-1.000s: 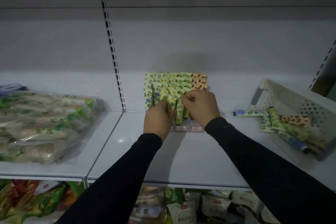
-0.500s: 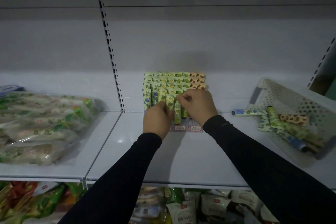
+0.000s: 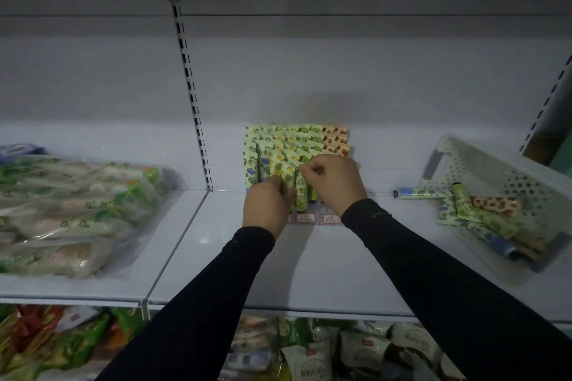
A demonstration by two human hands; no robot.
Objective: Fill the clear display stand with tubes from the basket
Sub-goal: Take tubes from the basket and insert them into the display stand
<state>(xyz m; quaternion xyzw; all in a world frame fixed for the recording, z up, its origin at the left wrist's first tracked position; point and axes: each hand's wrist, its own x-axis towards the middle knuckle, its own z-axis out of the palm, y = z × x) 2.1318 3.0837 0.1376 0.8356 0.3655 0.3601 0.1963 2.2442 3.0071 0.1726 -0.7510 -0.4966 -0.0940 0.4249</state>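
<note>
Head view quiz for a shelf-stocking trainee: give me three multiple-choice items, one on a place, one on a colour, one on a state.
1. Where is the basket?
A. right of the display stand
B. left of it
C. on the lower shelf

2. What colour are the sleeves?
A. white
B. red
C. black

3. What is the right hand doing?
A. lying flat on the shelf
B. pinching a tube in the stand's front row
C. reaching into the basket

Answers: 1 A, the basket lies tipped at the shelf's right end, the display stand at the middle. 2 C, both forearms are black. 3 B, its fingers curl on a tube top.
</note>
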